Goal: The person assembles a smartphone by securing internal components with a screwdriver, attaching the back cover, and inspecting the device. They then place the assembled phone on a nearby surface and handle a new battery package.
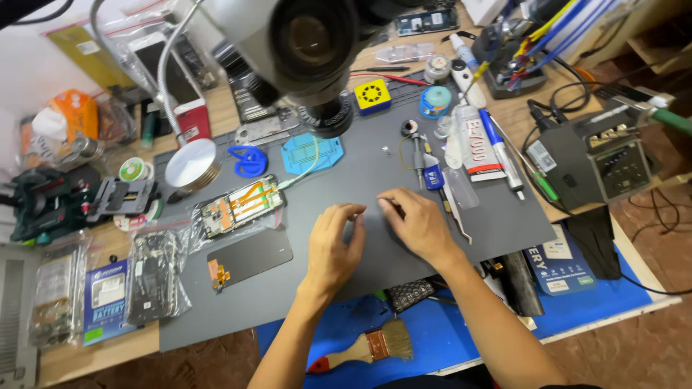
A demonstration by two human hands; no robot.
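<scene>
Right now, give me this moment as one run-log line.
left hand: fingertips on grey mat | right hand: pinching something small, unclear | phone frame: left, untouched | tweezers: beside right hand

Both hands resting on grey mat (375,166) covering tabletop (94,353). Left hand (333,248) lying palm down, fingers curling toward right hand (417,225). Right hand pinching something small and dark at fingertips (too small to identify). Opened phone body (241,205) lying left of hands, dark screen panel (249,258) just below it. Microscope head (310,50) hanging over mat. Tweezers (455,216) lying just beside right hand. Paintbrush (367,349) sitting on blue sheet (577,302) near wrists.
</scene>
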